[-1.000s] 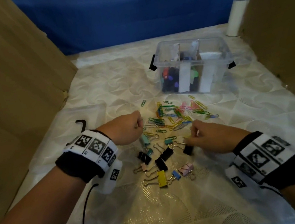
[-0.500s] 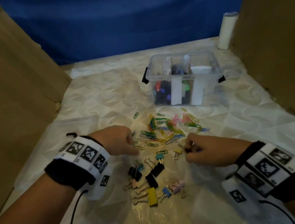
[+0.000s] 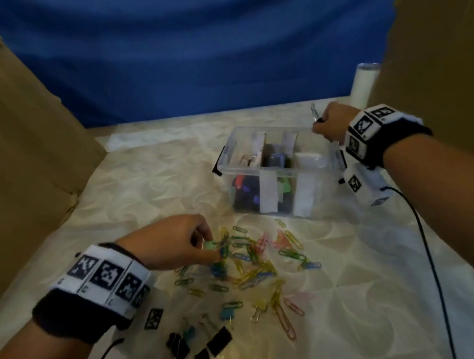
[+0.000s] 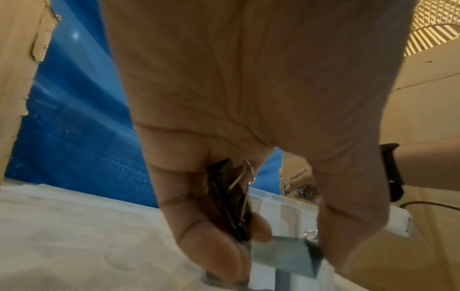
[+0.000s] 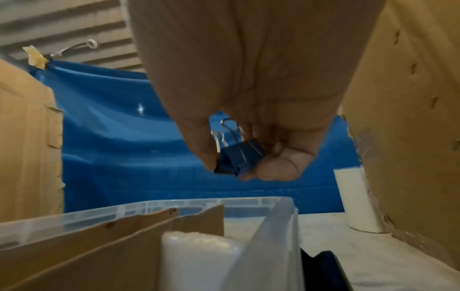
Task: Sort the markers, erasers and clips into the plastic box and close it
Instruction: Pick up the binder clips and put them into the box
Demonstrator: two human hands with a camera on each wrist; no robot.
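Observation:
The clear plastic box (image 3: 276, 171) stands open, split by cardboard dividers, with markers (image 3: 245, 184) in the middle part and white erasers (image 3: 306, 159) at the right. My right hand (image 3: 320, 123) hovers over the box's far right corner and pinches a blue binder clip (image 5: 239, 157) between thumb and fingers. My left hand (image 3: 208, 247) is over the pile of coloured paper clips (image 3: 257, 254). It pinches a green binder clip (image 3: 209, 245) and also keeps a black binder clip (image 4: 229, 200) in its palm. More binder clips (image 3: 217, 343) lie near me.
Cardboard walls (image 3: 16, 146) stand at the left and the right, and a blue cloth (image 3: 199, 49) hangs at the back. A white cylinder (image 3: 364, 83) stands at the back right, beside the box. A black cable (image 3: 430, 260) runs from my right wrist across the table.
My right hand has risen from the clip pile and gone to the box's far right corner with a binder clip. My left hand has moved forward and picked up the green clip.

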